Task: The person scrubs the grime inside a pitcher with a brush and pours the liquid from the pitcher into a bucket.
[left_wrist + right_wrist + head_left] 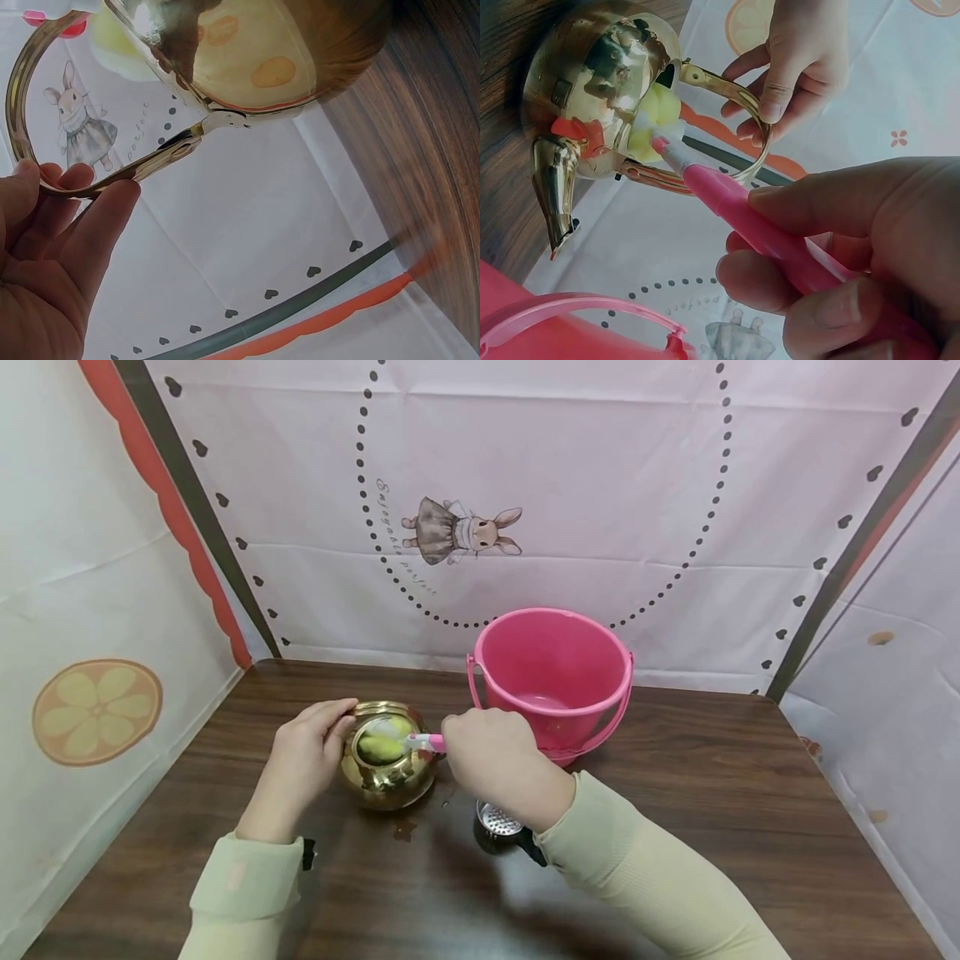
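Note:
A shiny gold kettle (390, 787) stands on the wooden table in the head view, left of centre. My left hand (300, 764) grips its looped handle (751, 112) with thumb and fingers. In my right hand (498, 758) is a cleaning brush (746, 221) with a pink handle, held in curled fingers. The brush's yellow-green and white head (657, 112) sits at the kettle's mouth, partly inside; how deep it reaches is hidden. The kettle's spout (549, 187) shows in the right wrist view.
A pink bucket (558, 720) with its handle lowered stands behind my right hand. Under my right forearm lies a round perforated metal piece (497, 820) with a black handle, partly covered. Wet spots (405, 832) mark the table (360, 893). Printed cloth (585, 485) hangs behind.

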`<state>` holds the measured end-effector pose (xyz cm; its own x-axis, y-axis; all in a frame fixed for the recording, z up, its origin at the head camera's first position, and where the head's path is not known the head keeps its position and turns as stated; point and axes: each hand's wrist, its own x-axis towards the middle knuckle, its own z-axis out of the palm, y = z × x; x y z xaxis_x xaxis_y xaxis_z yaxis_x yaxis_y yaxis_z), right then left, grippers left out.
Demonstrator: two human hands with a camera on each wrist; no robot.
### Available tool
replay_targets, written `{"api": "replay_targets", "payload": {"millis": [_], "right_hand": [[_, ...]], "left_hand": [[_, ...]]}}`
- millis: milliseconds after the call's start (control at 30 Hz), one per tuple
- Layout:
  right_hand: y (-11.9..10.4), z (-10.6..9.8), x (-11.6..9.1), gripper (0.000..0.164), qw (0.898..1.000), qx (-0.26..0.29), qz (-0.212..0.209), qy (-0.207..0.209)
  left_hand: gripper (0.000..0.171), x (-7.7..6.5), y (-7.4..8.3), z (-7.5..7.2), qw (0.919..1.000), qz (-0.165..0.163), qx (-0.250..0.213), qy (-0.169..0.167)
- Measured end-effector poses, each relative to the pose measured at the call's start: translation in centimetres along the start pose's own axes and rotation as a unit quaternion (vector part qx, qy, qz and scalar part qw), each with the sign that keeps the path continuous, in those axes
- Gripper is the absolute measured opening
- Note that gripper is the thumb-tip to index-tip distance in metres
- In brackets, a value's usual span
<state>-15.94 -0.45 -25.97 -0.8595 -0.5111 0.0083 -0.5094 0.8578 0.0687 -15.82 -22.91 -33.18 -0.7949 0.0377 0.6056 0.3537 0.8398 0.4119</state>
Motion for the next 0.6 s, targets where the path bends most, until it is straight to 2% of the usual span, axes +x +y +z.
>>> {"api": "replay_targets", "payload": {"millis": [267,600], "right_hand": [[-0.06,-0.15,0.1,0.007,1.0,-0.003,0.006,-0.002],[-0.31,-0.3,0.08,0.008,1.0,-0.002,0.004,-0.002]], "left_hand": [[0.024,-0.06,0.03,-0.07,0.9999,0.009,-0.002,0.011],[0.025,-0.25,0.32,-0.22,0.9999,-0.013,0.003,-0.005]]}}
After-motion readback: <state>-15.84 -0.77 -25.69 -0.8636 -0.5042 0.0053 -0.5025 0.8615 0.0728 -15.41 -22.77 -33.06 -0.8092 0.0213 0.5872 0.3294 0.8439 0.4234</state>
